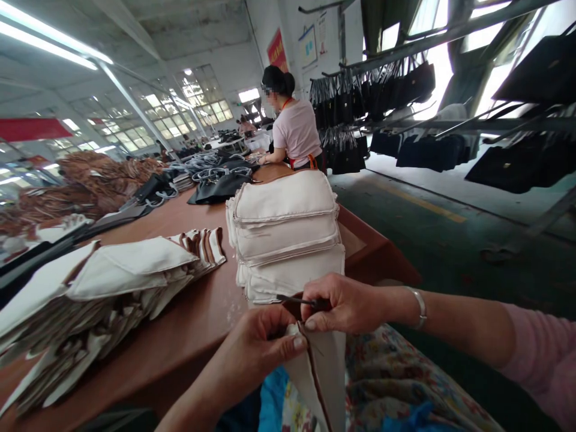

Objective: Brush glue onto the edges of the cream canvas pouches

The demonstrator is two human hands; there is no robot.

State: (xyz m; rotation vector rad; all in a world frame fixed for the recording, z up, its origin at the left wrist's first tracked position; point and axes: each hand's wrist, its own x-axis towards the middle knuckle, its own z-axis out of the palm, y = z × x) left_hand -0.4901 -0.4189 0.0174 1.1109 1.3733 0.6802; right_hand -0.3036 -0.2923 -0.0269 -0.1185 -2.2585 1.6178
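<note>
My left hand (270,339) is closed, its thumb and fingers pinching the top of a cream fabric piece (330,366) with a brown edge. The piece hangs down over my lap. My right hand (344,303) is closed around a thin dark tool (297,299), whose narrow tip points left; most of it is hidden in the fingers, so its kind is unclear. The right thumb also presses on the fabric edge beside the left fingertips. Just beyond my hands stands a tall stack of cream fabric pieces (288,237) on the brown table (198,324).
A fanned heap of cream pieces with brown edges (130,270) lies at left. Black bags (220,186) with grey handles lie farther back. A co-worker (297,129) stands at the table's far end. Black bags hang on a rack (382,84) at right.
</note>
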